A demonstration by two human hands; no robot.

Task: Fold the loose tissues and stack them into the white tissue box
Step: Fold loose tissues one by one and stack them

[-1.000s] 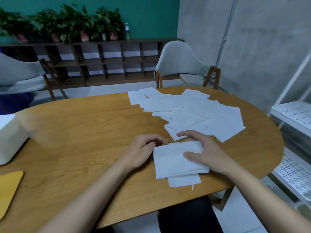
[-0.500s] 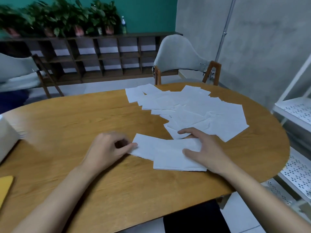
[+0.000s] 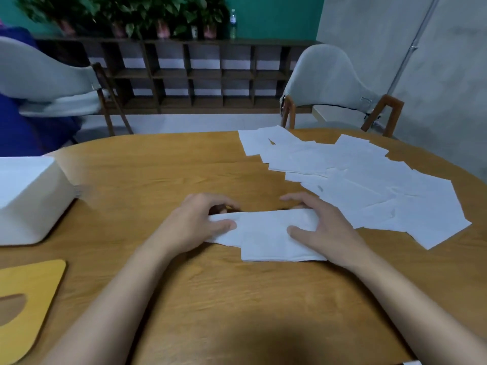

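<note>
Head view. The white tissue box [image 3: 29, 198] stands on the tabletop [image 3: 158, 175] at the left edge. Right of the box, well apart from it, a tissue [image 3: 263, 222] lies stretched across the wood, partly over a folded pile [image 3: 276, 251]. The left hand [image 3: 195, 225] holds the end of the tissue nearer the box, with fingers [image 3: 218, 200] curled over the far edge and thumb on top. The right hand [image 3: 324, 230] pinches the far end likewise. Loose tissues [image 3: 369, 185] are spread farther right of the box. A yellow lid [image 3: 26, 299] lies on the near side of the box.
</note>
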